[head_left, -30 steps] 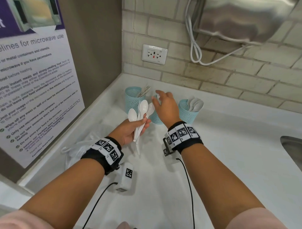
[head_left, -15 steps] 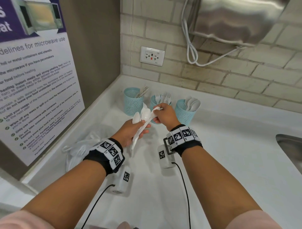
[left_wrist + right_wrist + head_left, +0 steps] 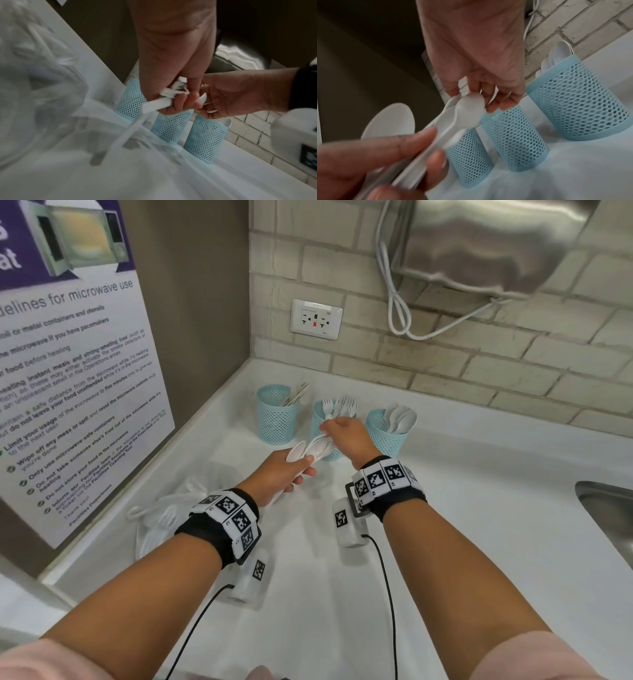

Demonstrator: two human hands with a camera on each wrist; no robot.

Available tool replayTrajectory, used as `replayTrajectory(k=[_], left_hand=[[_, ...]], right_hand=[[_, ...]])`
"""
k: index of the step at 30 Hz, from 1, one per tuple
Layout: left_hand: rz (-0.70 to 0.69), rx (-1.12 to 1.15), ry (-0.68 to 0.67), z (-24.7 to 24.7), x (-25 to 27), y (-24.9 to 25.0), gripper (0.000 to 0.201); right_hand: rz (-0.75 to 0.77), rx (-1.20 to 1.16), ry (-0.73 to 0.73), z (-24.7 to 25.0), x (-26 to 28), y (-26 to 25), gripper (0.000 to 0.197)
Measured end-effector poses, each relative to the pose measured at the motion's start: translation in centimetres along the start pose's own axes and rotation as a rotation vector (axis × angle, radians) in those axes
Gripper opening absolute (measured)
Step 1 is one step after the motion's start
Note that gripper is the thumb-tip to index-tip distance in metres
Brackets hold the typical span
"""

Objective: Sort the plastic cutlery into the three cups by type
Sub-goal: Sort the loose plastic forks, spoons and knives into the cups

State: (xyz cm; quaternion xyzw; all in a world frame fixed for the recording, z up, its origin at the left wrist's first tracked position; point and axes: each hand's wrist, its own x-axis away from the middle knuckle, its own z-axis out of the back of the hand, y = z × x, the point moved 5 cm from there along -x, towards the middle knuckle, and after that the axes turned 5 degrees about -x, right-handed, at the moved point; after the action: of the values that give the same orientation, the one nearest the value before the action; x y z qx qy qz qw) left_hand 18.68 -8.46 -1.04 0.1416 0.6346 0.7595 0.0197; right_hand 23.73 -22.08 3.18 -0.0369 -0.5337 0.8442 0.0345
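Observation:
Three blue mesh cups stand in a row by the brick wall: the left cup (image 3: 276, 419) has knives, the middle cup (image 3: 322, 416) forks, the right cup (image 3: 385, 434) spoons (image 3: 400, 417). My left hand (image 3: 301, 470) grips a bunch of white plastic spoons (image 3: 301, 451) by the handles, just in front of the middle cup. My right hand (image 3: 329, 433) pinches the bowl of one spoon (image 3: 469, 106) from that bunch, thumb and fingertips (image 3: 493, 108) on it. In the left wrist view my curled fingers (image 3: 178, 100) wrap the handles (image 3: 154, 105).
A crumpled clear plastic bag (image 3: 164, 515) lies on the white counter (image 3: 479, 525) at the left, by the poster wall (image 3: 78, 371). A steel sink (image 3: 609, 508) starts at the right edge. A wall socket (image 3: 315, 319) and a hanging white cable (image 3: 397, 313) are behind the cups.
My right hand came back from over the middle cup to the bunch in my left hand and took hold of a spoon's bowl. The bunch has tilted lower, toward the cups.

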Motion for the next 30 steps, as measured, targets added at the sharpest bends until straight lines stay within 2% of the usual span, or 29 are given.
replayTrajectory(k=[3,7,9,12,15,18,20,21,24,26,28,30], left_hand=[[-0.012,0.028,-0.035,0.0,-0.1,0.0,0.020],[0.047,0.131,0.028,0.7,-0.5,-0.4,0.021],[0.095,0.213,0.051,0.9,-0.9,-0.8,0.022],[0.143,0.342,0.034,1.0,-1.3,-1.0,0.018],[0.159,0.407,0.008,0.8,-1.4,-1.0,0.017],[0.161,0.411,-0.005,0.6,-1.6,-1.0,0.016],[0.154,0.407,0.005,0.5,-1.6,-1.1,0.016],[0.147,0.413,0.014,0.5,-1.6,-1.1,0.019],[0.131,0.411,0.054,0.6,-1.8,-1.1,0.022],[0.133,0.419,0.062,0.4,-1.7,-1.0,0.018],[0.136,0.451,0.061,0.2,-1.6,-0.9,0.026],[0.130,0.478,0.068,0.1,-1.6,-0.7,0.036]], right_hand=[[0.083,-0.035,0.199,2.4,-0.7,-1.3,0.029],[0.236,-0.213,0.588,6.7,-1.2,-3.6,0.025],[0.298,-0.232,0.661,7.6,-1.7,-3.9,0.025],[0.335,0.006,0.539,6.4,-2.9,-3.2,0.030],[0.368,0.510,0.360,3.9,-3.4,-1.3,0.034],[0.244,0.781,0.271,2.7,-2.9,0.2,0.036],[0.217,0.809,0.265,2.6,-2.6,-0.1,0.041],[0.250,0.792,0.287,2.6,-2.4,-0.6,0.044],[0.501,0.600,0.423,2.8,-1.1,-2.9,0.041],[0.606,0.463,0.396,2.5,-0.2,-3.8,0.034],[0.542,0.432,0.288,1.6,0.2,-3.9,0.032],[0.411,0.496,0.233,0.7,0.4,-3.6,0.034]])
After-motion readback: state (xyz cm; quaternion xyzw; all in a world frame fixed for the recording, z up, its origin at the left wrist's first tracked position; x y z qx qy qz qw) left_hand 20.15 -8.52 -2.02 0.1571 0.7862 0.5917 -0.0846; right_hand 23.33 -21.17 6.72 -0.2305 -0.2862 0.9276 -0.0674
